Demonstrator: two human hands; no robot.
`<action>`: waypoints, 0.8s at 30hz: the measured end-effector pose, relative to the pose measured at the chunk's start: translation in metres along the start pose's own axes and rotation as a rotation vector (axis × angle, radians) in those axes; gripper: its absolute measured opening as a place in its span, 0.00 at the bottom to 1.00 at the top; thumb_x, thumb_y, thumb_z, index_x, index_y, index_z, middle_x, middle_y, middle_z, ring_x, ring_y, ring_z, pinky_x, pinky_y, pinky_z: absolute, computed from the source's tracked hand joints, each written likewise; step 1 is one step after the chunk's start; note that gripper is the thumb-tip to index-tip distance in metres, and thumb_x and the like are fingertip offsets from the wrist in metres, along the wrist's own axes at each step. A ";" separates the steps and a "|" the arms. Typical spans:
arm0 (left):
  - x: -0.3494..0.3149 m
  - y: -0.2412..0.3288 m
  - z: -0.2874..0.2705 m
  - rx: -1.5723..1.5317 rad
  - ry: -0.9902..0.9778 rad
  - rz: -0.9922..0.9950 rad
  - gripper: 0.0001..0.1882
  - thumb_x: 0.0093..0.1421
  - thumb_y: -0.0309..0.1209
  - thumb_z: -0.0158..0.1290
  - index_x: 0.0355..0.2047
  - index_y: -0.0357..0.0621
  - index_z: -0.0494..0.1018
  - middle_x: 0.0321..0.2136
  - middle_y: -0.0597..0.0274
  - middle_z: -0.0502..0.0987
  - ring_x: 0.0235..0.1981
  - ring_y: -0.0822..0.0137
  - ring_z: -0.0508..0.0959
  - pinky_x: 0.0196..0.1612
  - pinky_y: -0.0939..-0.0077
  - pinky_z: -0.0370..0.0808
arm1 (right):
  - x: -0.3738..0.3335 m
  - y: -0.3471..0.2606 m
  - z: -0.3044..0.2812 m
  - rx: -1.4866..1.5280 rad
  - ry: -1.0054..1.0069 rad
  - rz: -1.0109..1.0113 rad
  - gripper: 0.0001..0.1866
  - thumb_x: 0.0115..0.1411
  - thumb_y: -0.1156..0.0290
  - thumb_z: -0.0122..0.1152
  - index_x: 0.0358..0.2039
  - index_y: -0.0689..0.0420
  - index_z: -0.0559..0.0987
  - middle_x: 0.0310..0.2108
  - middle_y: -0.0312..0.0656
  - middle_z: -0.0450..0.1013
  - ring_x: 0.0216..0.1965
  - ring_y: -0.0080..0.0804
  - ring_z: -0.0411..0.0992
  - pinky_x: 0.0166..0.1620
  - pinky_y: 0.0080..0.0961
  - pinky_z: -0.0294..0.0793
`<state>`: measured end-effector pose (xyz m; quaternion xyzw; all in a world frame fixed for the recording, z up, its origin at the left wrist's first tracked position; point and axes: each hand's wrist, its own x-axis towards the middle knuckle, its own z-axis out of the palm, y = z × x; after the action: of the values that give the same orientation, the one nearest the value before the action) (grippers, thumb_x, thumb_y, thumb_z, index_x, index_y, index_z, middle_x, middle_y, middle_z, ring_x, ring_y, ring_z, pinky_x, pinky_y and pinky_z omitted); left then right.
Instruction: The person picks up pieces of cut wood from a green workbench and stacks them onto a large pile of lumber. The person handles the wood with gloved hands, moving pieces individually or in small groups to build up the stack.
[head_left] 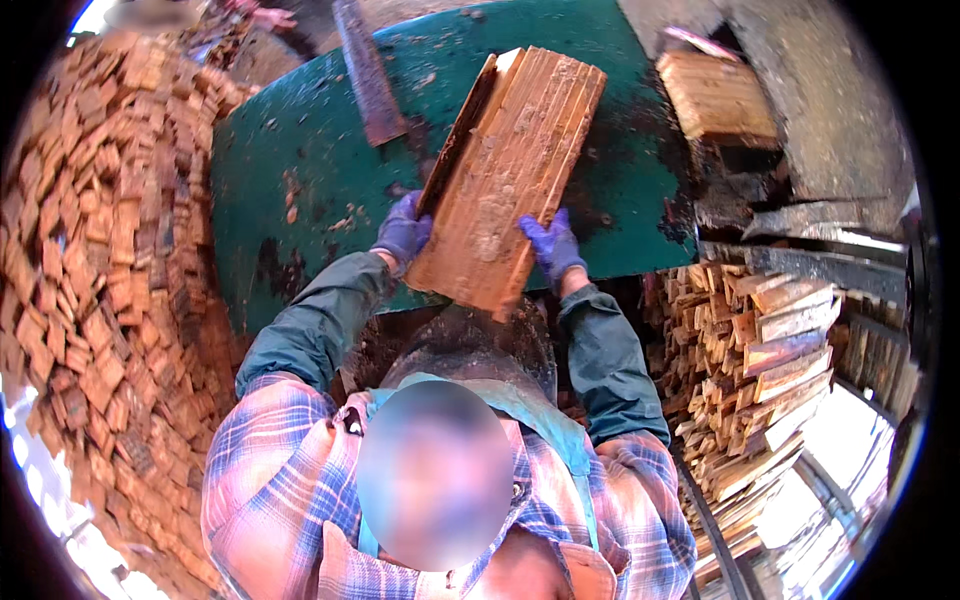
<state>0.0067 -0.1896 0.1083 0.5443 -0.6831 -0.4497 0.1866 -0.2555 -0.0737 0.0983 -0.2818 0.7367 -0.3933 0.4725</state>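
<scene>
- Brown wood, a rough-faced block [515,165] with a thin board [458,135] along its left side, lies slantwise over the table [265,185], its near end at the table's near edge; whether it rests there or is lifted, I cannot tell.
- Left hand [403,235], in a purple glove, grips the thin board's side close to the near end.
- Right hand [553,245], gloved alike, grasps the block's right side near the same end.
- Green and dark-stained, the table carries a flat dark bar [368,75] left of the block, running past the far edge, and wood chips [291,195] toward the left edge.
- Beyond the right edge sits a pale wooden stack [717,95].
- Cut wood pieces are piled past the left edge [110,250] and near the near right corner [770,365].
</scene>
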 end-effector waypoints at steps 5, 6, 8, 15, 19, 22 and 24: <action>0.002 -0.060 -0.043 0.049 -0.017 -0.066 0.27 0.56 0.27 0.55 0.58 0.42 0.67 0.50 0.48 0.75 0.52 0.57 0.75 0.53 0.65 0.71 | 0.002 -0.009 0.024 -0.315 0.134 -0.080 0.44 0.60 0.47 0.61 0.66 0.62 0.58 0.60 0.60 0.65 0.60 0.53 0.66 0.60 0.39 0.65; 0.020 -0.028 -0.064 0.173 0.016 -0.072 0.28 0.56 0.29 0.55 0.58 0.43 0.66 0.52 0.43 0.73 0.53 0.50 0.74 0.53 0.60 0.72 | 0.012 0.004 0.018 -0.369 0.189 -0.072 0.42 0.61 0.44 0.58 0.66 0.60 0.60 0.61 0.59 0.64 0.61 0.54 0.65 0.59 0.40 0.65; 0.029 0.008 -0.105 0.640 0.340 -0.076 0.29 0.56 0.35 0.58 0.58 0.46 0.66 0.52 0.42 0.72 0.51 0.44 0.73 0.54 0.56 0.71 | -0.002 -0.027 0.019 -0.333 0.122 0.041 0.42 0.61 0.42 0.57 0.66 0.59 0.60 0.62 0.58 0.63 0.62 0.55 0.63 0.60 0.40 0.65; -0.013 -0.031 -0.036 0.108 0.118 0.171 0.40 0.55 0.45 0.62 0.63 0.39 0.61 0.60 0.44 0.67 0.62 0.48 0.66 0.65 0.61 0.62 | 0.023 -0.010 -0.014 -0.433 0.172 -0.115 0.31 0.61 0.45 0.59 0.48 0.64 0.75 0.41 0.57 0.77 0.43 0.47 0.76 0.45 0.39 0.72; -0.029 -0.025 -0.007 -0.039 0.169 -0.004 0.35 0.56 0.33 0.59 0.64 0.46 0.60 0.59 0.47 0.67 0.59 0.55 0.69 0.63 0.65 0.65 | 0.038 -0.062 -0.051 -0.783 0.304 -0.116 0.25 0.60 0.50 0.58 0.45 0.60 0.77 0.38 0.59 0.77 0.40 0.63 0.74 0.44 0.47 0.73; -0.025 -0.023 0.012 -0.494 0.162 0.049 0.30 0.58 0.21 0.56 0.62 0.43 0.64 0.54 0.53 0.72 0.54 0.64 0.72 0.57 0.70 0.70 | 0.061 -0.039 -0.085 -0.954 0.415 -0.311 0.30 0.61 0.51 0.54 0.57 0.59 0.71 0.54 0.58 0.70 0.56 0.56 0.68 0.58 0.43 0.68; -0.041 -0.007 0.015 -0.614 0.208 0.080 0.29 0.60 0.22 0.56 0.61 0.42 0.63 0.53 0.54 0.73 0.52 0.65 0.73 0.55 0.70 0.71 | 0.045 -0.037 -0.070 -0.880 0.403 -0.666 0.32 0.61 0.53 0.56 0.61 0.59 0.67 0.60 0.54 0.66 0.61 0.51 0.63 0.63 0.39 0.63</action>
<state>0.0134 -0.1462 0.1044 0.4786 -0.5137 -0.5690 0.4282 -0.3363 -0.1072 0.1254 -0.5874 0.7777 -0.2236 0.0124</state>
